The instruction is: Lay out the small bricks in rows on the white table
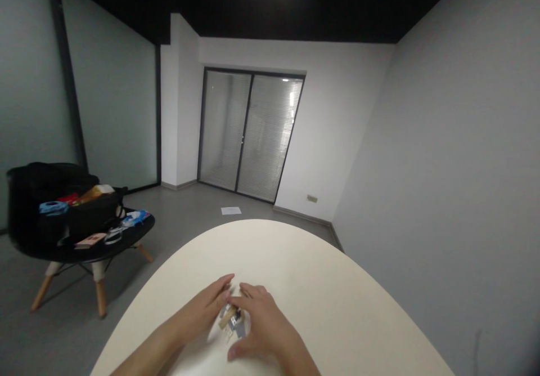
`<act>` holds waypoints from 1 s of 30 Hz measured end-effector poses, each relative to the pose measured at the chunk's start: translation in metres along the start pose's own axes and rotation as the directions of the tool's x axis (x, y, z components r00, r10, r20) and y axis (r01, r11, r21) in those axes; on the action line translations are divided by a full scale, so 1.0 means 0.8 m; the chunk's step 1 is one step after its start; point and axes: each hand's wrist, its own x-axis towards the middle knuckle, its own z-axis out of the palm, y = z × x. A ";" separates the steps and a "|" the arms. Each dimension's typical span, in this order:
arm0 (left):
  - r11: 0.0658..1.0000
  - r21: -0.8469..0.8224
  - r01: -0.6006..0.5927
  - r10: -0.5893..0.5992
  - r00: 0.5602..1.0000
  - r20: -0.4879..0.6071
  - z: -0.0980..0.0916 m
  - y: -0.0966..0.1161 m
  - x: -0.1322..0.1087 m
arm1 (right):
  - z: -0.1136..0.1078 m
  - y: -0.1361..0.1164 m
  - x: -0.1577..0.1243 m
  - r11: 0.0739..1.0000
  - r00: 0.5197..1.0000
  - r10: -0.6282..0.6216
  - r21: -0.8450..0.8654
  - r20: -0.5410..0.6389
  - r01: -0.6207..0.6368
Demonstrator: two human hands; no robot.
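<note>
Both my hands rest together on a cream round table point(337, 286). My left hand point(206, 305) lies flat with its fingers stretched toward the right hand. My right hand point(261, 322) is cupped over a small object point(232, 318), tan and grey with a dark part, which shows between the two hands. Both hands touch it. Most of the object is hidden under the fingers, and I cannot make out what it is.
A black chair point(54, 241) with wooden legs stands at the left, loaded with a black bag, a box and small items. A sheet of paper point(230, 210) lies on the grey floor before a sliding glass door point(248, 137). Walls close in on the right.
</note>
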 end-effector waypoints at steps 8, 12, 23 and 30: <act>0.972 0.223 -0.077 0.046 0.989 0.139 0.003 0.006 -0.009 | 0.015 -0.007 0.012 0.973 0.961 0.224 -0.014 -0.160 -0.229; 0.965 0.263 -0.020 -0.001 0.997 0.077 0.006 0.006 -0.008 | 0.026 -0.004 0.016 0.957 0.930 0.251 0.213 -0.269 -0.197; 0.981 0.182 -0.071 0.080 0.996 -0.039 -0.001 -0.012 -0.007 | 0.013 0.007 0.025 0.857 0.930 0.337 0.457 -0.145 -0.239; 0.968 0.242 0.064 -0.060 0.998 -0.024 -0.042 0.005 -0.019 | -0.006 -0.007 0.004 0.923 0.942 0.336 0.203 -0.008 -0.328</act>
